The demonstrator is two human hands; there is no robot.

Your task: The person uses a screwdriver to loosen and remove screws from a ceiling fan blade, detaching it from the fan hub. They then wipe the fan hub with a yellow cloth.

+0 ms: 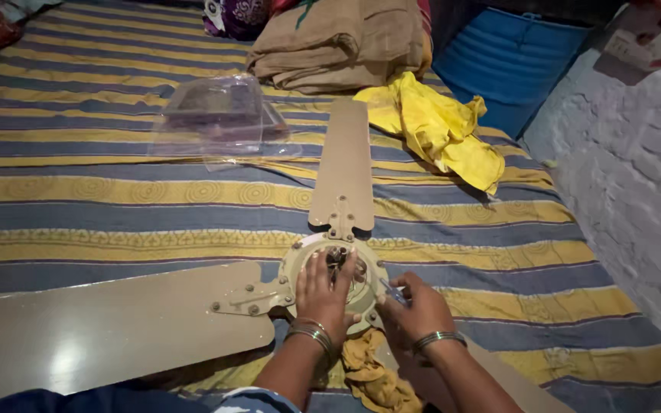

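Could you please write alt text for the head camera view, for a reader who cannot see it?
A left hand rests on the motor hub of a tan ceiling fan lying on a striped bedsheet; the right hand holds a small tool at its rim.

A bed (116, 206) under a striped blue-and-yellow sheet carries a tan ceiling fan (193, 306) under both grips, a clear plastic cover (216, 115) and folded brown cloth (338, 46) beyond them, and a yellow rag (437, 130) beyond the right grip.
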